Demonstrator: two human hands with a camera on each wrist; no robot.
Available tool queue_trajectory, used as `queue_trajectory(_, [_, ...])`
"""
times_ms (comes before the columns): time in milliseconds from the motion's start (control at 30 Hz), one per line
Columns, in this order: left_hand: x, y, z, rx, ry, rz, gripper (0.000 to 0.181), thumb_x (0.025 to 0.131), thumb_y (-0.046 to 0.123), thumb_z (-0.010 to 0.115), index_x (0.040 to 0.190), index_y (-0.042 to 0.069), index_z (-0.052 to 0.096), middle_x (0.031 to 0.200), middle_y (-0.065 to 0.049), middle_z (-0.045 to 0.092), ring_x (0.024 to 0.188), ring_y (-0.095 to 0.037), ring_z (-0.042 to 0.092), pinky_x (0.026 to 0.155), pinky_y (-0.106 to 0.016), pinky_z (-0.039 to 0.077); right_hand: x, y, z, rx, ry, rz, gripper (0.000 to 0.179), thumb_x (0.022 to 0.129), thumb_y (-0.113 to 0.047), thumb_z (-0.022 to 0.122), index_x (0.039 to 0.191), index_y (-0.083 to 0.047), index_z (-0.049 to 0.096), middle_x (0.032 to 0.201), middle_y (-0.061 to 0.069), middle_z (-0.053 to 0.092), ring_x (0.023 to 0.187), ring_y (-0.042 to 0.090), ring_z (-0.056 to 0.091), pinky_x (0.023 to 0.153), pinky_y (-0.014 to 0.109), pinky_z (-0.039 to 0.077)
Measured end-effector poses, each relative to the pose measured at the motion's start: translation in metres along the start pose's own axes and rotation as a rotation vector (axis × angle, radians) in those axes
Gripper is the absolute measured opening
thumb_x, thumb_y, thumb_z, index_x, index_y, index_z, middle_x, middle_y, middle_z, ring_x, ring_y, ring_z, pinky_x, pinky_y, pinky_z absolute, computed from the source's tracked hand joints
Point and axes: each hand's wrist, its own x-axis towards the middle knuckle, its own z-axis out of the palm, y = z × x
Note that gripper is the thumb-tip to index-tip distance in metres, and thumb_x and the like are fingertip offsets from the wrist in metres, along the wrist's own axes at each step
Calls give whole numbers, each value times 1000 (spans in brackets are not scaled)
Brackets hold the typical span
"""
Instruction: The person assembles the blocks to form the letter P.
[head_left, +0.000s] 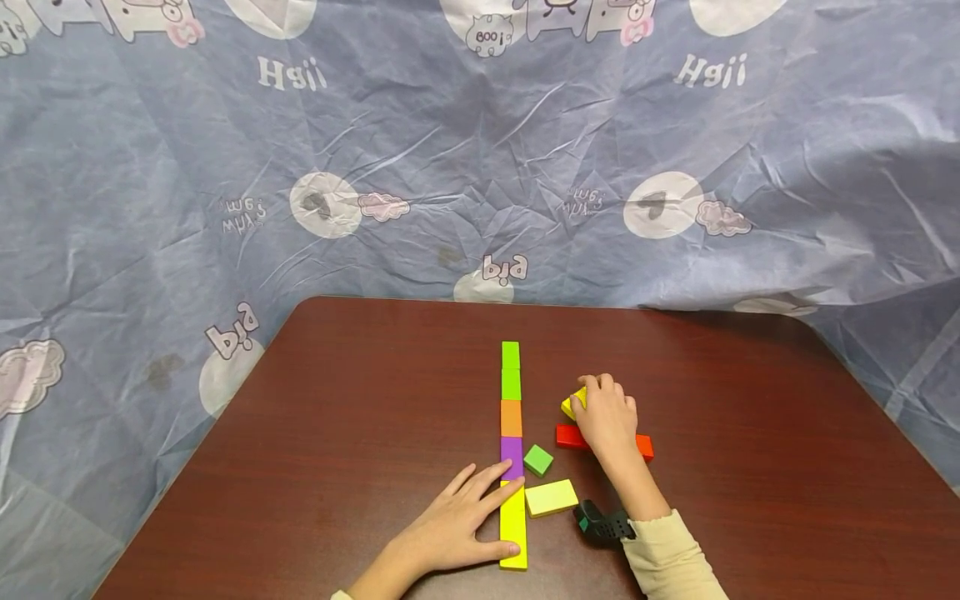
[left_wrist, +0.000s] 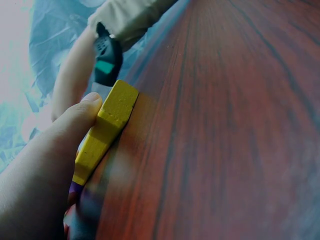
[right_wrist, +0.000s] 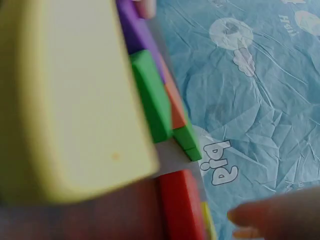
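Observation:
A straight row of blocks runs away from me: a long yellow block (head_left: pixel 513 533) nearest, then a purple block (head_left: pixel 511 450), an orange block (head_left: pixel 511 418) and two green blocks (head_left: pixel 511 371). My left hand (head_left: pixel 453 527) rests along the near end, fingers spread and straight. Its thumb (left_wrist: pixel 82 112) lies against the long yellow block, and its fingertips reach the purple one. To the right of the row, my right hand (head_left: pixel 609 417) pinches a smaller yellow block (head_left: pixel 572 406) between thumb and fingers, covering part of it. Beneath that wrist lies a red block (head_left: pixel 570 437), partly hidden.
A loose green block (head_left: pixel 538 460) sits close to the row's right side. Next to it, nearer me, is a pale yellow block (head_left: pixel 551 498), large in the right wrist view. A black strap (head_left: pixel 603 523) circles the right wrist. Behind the brown table (head_left: pixel 360 392) hangs a printed grey-blue cloth (head_left: pixel 450 150).

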Motion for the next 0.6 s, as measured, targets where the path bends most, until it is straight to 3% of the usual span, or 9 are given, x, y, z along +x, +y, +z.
queue_trajectory(67, [0, 0, -1, -2, -5, -2, 71, 85, 68, 34, 143, 28, 27, 150, 3, 25, 135, -10, 29, 111, -44, 24, -4, 2, 0, -32, 16, 61, 38, 85, -26, 59, 114, -1, 55, 107, 20, 51, 95, 34, 47, 80, 47, 38])
queue_trajectory(133, [1, 0, -1, -4, -9, -3, 71, 85, 68, 33, 143, 28, 27, 150, 2, 25, 135, -11, 29, 111, -45, 24, -6, 2, 2, -48, 23, 71, 40, 85, -27, 60, 112, 2, 54, 104, 20, 51, 92, 34, 48, 77, 46, 38])
queue_trajectory(367, [2, 1, -2, -15, -12, 3, 71, 85, 68, 34, 143, 28, 27, 150, 2, 25, 135, -10, 29, 111, -45, 23, -3, 4, 9, -10, 4, -124, 27, 89, -7, 51, 113, -7, 62, 119, 12, 58, 105, 33, 55, 85, 51, 42])
queue_trajectory(500, [2, 1, -1, -20, -12, 2, 71, 85, 67, 35, 143, 27, 28, 150, 2, 25, 135, -11, 29, 111, -45, 23, -4, 3, 15, -28, 14, -130, 27, 87, -19, 58, 113, -13, 63, 115, 10, 58, 103, 31, 55, 87, 51, 39])
queue_trajectory(600, [1, 0, -1, -37, -28, -8, 71, 85, 67, 35, 143, 28, 27, 150, 3, 24, 135, -11, 29, 111, -45, 22, -5, 3, 19, -23, 62, -159, 26, 83, -17, 64, 109, -14, 64, 113, 8, 60, 103, 29, 55, 87, 50, 37])
